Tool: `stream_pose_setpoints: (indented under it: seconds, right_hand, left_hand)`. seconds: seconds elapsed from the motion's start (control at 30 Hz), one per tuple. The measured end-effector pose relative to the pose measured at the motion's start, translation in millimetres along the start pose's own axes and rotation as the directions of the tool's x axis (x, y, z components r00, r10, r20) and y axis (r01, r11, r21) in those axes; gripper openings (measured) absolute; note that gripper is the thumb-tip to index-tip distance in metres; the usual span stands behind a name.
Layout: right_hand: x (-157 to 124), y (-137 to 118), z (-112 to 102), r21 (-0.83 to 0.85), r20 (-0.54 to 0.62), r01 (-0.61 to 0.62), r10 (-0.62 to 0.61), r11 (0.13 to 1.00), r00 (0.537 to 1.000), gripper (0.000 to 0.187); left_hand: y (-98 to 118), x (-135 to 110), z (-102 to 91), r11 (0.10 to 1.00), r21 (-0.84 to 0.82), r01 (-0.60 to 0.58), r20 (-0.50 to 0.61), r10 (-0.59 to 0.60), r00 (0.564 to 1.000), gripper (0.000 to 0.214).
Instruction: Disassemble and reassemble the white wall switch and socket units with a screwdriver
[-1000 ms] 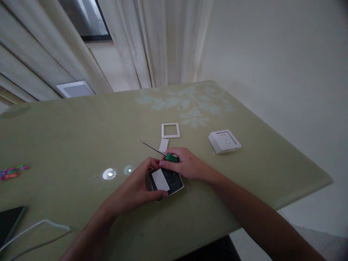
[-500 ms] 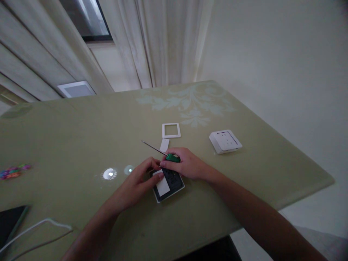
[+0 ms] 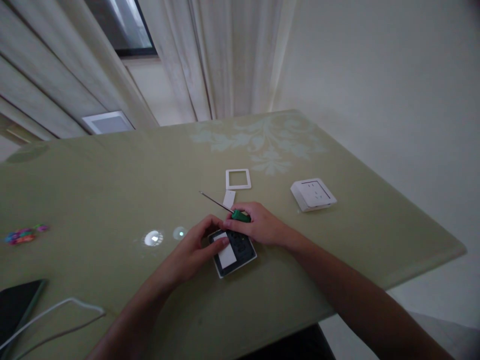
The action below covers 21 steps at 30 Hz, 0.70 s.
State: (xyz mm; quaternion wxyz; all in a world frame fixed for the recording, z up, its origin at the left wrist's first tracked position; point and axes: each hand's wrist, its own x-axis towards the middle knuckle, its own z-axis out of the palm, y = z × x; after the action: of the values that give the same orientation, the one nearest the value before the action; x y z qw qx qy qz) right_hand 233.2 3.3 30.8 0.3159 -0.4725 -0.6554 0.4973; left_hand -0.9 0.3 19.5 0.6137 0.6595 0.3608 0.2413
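A wall switch with a black inner face, a white rim and one white plate on its left half lies tilted over the table near its front. My left hand grips it from the left, thumb on the white plate. My right hand is closed round the green handle of a screwdriver, whose thin shaft points away to the upper left. The right fingertips touch the far edge of the switch. Just beyond lies a loose white plate, with a white square frame behind it.
A white socket box stands to the right. At far left are small colourful pieces, a dark flat device and a white cable. The table meets a wall along its right side.
The view has shifted slightly, so everything sits a little further right. Both hands keep nearly the same hold on the switch and screwdriver.
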Motion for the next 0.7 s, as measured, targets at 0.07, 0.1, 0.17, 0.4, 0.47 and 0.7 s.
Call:
stream_pose_setpoints:
  seconds: [0.07, 0.1, 0.17, 0.4, 0.47, 0.7]
  right_hand:
    - [0, 1, 0, 0.004, -0.004, 0.001, -0.001, 1.0, 1.0, 0.033]
    - [0, 1, 0, 0.008, -0.001, 0.002, -0.002, 1.0, 1.0, 0.033]
    - [0, 1, 0, 0.011, 0.007, 0.01, -0.01, 1.0, 1.0, 0.03]
    - [-3, -5, 3, 0.318, -0.205, 0.193, -0.131, 0.928, 0.97, 0.033]
    - [-4, -14, 6, 0.483, -0.264, 0.271, -0.157, 0.832, 0.952, 0.039]
    - [-3, -61, 35, 0.525, -0.078, 0.299, -0.305, 0.797, 0.949, 0.065]
  left_hand:
    - [1, 0, -0.4, 0.999, 0.045, -0.018, 0.002, 0.018, 1.0, 0.029]
    - [2, 0, -0.7, 0.997, 0.068, -0.026, 0.002, 0.026, 1.0, 0.028]
    - [3, 0, -1.5, 0.995, 0.089, -0.04, 0.004, 0.039, 0.999, 0.027]
    - [-3, 5, -5.2, 1.0, 0.005, -0.021, 0.042, 0.021, 0.999, 0.036]
    - [-5, 7, -6.0, 1.0, 0.004, -0.013, 0.043, 0.013, 0.999, 0.039]
    - [-2, 13, -2.3, 0.995, -0.015, -0.097, -0.004, 0.097, 0.995, 0.038]
